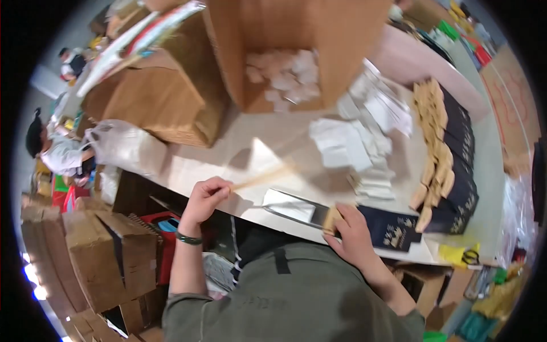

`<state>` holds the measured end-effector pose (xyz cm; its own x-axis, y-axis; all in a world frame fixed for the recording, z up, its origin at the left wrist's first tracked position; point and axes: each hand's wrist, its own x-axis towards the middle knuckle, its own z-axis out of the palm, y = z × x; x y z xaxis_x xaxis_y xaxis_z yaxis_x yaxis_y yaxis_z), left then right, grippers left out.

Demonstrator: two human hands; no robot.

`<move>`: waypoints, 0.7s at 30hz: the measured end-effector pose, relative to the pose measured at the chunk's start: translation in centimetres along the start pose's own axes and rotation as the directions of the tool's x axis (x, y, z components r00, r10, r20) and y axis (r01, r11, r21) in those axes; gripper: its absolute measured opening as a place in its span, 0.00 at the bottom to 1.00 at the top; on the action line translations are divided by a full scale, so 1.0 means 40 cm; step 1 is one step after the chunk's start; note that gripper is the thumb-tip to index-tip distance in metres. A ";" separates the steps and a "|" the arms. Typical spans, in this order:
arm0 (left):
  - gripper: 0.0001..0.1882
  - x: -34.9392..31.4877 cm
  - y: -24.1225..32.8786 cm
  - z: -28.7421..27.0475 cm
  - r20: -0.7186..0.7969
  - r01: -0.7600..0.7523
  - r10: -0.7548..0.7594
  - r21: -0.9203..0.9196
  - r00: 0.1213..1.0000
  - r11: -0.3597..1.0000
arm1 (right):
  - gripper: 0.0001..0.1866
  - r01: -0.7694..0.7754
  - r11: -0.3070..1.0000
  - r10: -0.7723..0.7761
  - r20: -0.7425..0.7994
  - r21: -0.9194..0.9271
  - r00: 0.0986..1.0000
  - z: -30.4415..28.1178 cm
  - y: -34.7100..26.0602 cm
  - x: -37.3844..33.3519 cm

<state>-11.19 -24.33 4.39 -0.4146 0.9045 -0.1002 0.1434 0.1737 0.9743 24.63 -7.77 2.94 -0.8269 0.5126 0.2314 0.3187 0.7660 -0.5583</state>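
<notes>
My left hand [208, 199] is closed in a pinch on one end of a thin tan strip [265, 177], which is smeared by motion and points up to the right over the table. At the table's near edge lies a narrow dark tray [320, 221] with a white card [289, 206] in it. My right hand [354, 233] grips a small tan piece [330, 220] at the tray's right end; its fingers curl over it. Just right of that hand lie dark blue printed packets [389, 229].
Loose white papers [342, 142] lie mid-table. Tan pieces [436, 154] overlap in a row along dark blue packets. A large open carton [228, 51] holds white packets [288, 80]. Scissors [470, 257] lie at right, cartons [108, 251] stand at left, and another person [60, 148] sits beyond.
</notes>
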 end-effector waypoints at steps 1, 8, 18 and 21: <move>0.06 0.013 0.012 0.025 0.172 0.083 -0.087 0.031 0.981 0.996 | 0.17 0.014 1.000 -0.014 0.008 -0.009 1.000 -0.004 0.012 0.006; 0.04 0.094 -0.002 0.197 0.211 -0.024 -0.066 0.400 0.975 0.916 | 0.16 0.035 0.999 -0.034 0.032 -0.028 0.999 0.000 0.044 -0.015; 0.09 0.013 0.038 0.403 -0.208 -0.030 0.145 0.475 0.967 0.879 | 0.20 0.043 0.997 -0.040 0.058 -0.065 0.998 -0.013 -0.003 0.024; 0.08 0.031 0.012 0.476 -0.001 -0.076 0.086 0.460 0.996 0.885 | 0.22 -0.017 0.996 0.021 0.041 -0.090 0.999 0.014 0.021 0.024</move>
<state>5.47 -15.69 0.91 -0.4016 0.9157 -0.0159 0.5717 0.2642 0.7768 23.85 -6.86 2.26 -0.8384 0.5120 0.1872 0.3730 0.7892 -0.4878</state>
